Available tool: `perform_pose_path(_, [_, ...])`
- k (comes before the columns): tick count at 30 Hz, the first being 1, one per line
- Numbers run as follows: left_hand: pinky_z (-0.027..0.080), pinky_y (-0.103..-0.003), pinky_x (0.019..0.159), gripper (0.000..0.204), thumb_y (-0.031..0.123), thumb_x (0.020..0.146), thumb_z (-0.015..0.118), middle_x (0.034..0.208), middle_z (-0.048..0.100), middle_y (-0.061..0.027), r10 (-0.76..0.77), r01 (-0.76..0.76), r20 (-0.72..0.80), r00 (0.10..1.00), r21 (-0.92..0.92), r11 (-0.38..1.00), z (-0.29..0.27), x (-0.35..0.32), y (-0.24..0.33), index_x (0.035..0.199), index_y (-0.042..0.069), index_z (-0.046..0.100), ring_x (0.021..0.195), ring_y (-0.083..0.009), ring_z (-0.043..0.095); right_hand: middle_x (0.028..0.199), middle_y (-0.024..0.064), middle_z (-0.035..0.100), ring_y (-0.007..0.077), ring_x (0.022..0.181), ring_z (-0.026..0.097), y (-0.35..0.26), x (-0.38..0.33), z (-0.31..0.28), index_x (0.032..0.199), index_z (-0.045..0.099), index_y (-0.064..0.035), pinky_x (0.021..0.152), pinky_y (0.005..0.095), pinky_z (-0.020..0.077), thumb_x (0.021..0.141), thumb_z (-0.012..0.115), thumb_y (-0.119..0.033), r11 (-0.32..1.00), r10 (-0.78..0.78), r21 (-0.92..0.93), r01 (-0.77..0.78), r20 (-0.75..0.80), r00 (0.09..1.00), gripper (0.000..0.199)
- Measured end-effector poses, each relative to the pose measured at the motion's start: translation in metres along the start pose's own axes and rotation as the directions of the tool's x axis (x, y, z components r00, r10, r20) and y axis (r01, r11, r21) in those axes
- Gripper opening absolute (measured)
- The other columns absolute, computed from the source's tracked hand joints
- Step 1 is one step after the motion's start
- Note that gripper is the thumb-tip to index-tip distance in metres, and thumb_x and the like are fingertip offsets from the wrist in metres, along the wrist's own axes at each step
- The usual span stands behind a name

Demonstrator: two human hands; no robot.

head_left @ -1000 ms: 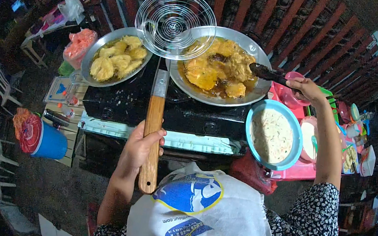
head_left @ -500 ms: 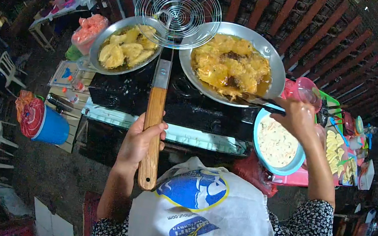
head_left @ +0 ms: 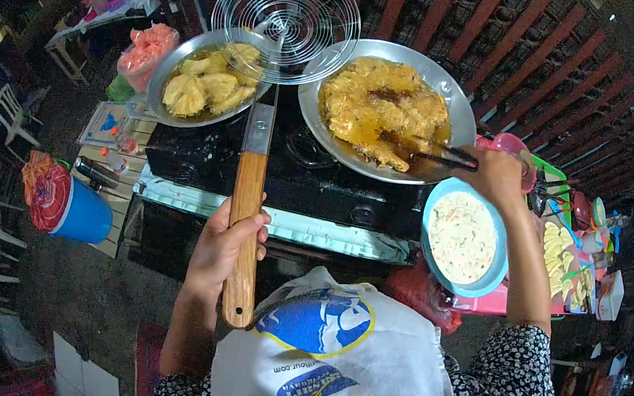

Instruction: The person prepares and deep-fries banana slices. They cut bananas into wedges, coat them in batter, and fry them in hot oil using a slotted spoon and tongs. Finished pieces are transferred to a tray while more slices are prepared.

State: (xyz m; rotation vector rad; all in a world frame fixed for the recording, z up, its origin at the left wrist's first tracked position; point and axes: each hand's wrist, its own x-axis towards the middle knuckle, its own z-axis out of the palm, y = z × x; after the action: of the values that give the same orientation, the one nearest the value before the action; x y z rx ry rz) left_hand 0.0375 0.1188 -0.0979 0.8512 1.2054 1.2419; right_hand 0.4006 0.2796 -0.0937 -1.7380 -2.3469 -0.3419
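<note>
My left hand (head_left: 225,243) is wrapped round the wooden handle of a wire skimmer (head_left: 252,188). Its round spiral wire head hangs above the gap between two pans of oil. My right hand (head_left: 496,177) grips dark tongs (head_left: 446,157), whose two arms reach into the right pan (head_left: 307,113). Golden fritters (head_left: 372,111) crowd the oil there, and the tongs' tips are at their near right edge. In the smaller left pan (head_left: 154,93) lie several paler yellow fritters (head_left: 200,87), partly behind the skimmer's wires.
Both pans stand on a black stove (head_left: 309,193). Below my right forearm sits a blue bowl of pale batter with shreds (head_left: 466,238). Sliced yellow pieces (head_left: 559,251) lie farther right. At left are a blue bucket (head_left: 86,215) and a pink-filled bag (head_left: 148,51). Slatted wood rises behind.
The tongs' tips have moved from the right pan's near rim farther into the oil, among the fritters. The skimmer has shifted slightly left in view; my left hand still holds it.
</note>
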Motion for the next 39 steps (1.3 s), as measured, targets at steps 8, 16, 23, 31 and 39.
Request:
perform_pose_path(8, [0.043, -0.023, 0.052, 0.034, 0.011, 0.08, 0.056, 0.083, 0.051, -0.0047, 0.028, -0.027, -0.052, 0.998, 0.011, 1.0, 0.001, -0.008, -0.002, 0.111, 0.002, 0.044, 0.066, -0.0092, 0.049, 0.077, 0.0122, 0.061, 0.0281, 0.072, 0.061, 0.012, 0.001, 0.007, 0.105, 0.061, -0.0175, 0.066, 0.0391, 0.0477, 0.059, 0.071, -0.038, 0.997, -0.02, -0.078, 0.019, -0.02, 1.0, 0.051])
perform_pose_path(16, [0.043, -0.023, 0.052, 0.036, 0.012, 0.08, 0.057, 0.083, 0.051, -0.005, 0.03, -0.03, -0.038, 0.999, 0.006, 1.0, -0.001, -0.009, -0.003, 0.112, 0.003, 0.044, 0.066, -0.009, 0.049, 0.082, 0.009, 0.061, 0.0256, 0.072, 0.061, 0.019, 0.012, 0.007, 0.108, 0.059, -0.0165, 0.066, 0.0381, 0.0469, 0.058, 0.072, -0.034, 0.991, -0.058, -0.13, 0.038, -0.155, 0.986, 0.055])
perform_pose_path(23, [0.043, -0.023, 0.052, 0.036, 0.012, 0.08, 0.057, 0.084, 0.051, -0.0051, 0.041, -0.042, -0.038, 0.998, -0.017, 0.999, 0.0, -0.009, -0.007, 0.112, 0.003, 0.044, 0.067, -0.0091, 0.048, 0.083, 0.0066, 0.06, 0.0211, 0.078, 0.061, 0.038, 0.034, 0.043, 0.107, 0.055, -0.0156, 0.074, 0.0386, 0.0432, 0.062, 0.069, -0.037, 0.942, -0.173, -0.318, 0.111, -0.175, 0.969, 0.052])
perform_pose_path(31, [0.043, -0.024, 0.052, 0.039, 0.014, 0.079, 0.057, 0.083, 0.05, -0.005, 0.054, -0.054, -0.025, 0.998, 0.006, 0.999, 0.002, -0.013, -0.007, 0.113, 0.002, 0.043, 0.067, -0.0094, 0.048, 0.087, 0.0064, 0.06, 0.0203, 0.078, 0.06, 0.055, 0.038, 0.042, 0.108, 0.056, -0.0168, 0.077, 0.0365, 0.0414, 0.067, 0.066, -0.032, 0.909, -0.331, -0.331, 0.254, -0.201, 0.922, 0.044])
perform_pose_path(39, [0.043, -0.024, 0.052, 0.039, 0.013, 0.079, 0.057, 0.083, 0.05, -0.0052, 0.044, -0.044, -0.023, 0.999, -0.004, 0.999, -0.003, -0.001, -0.006, 0.113, 0.002, 0.043, 0.067, -0.0095, 0.048, 0.09, 0.0083, 0.062, 0.0228, 0.079, 0.06, 0.076, 0.019, -0.008, 0.109, 0.059, -0.0179, 0.081, 0.0367, 0.0411, 0.065, 0.067, -0.034, 0.971, -0.123, -0.215, 0.104, -0.075, 0.99, 0.047])
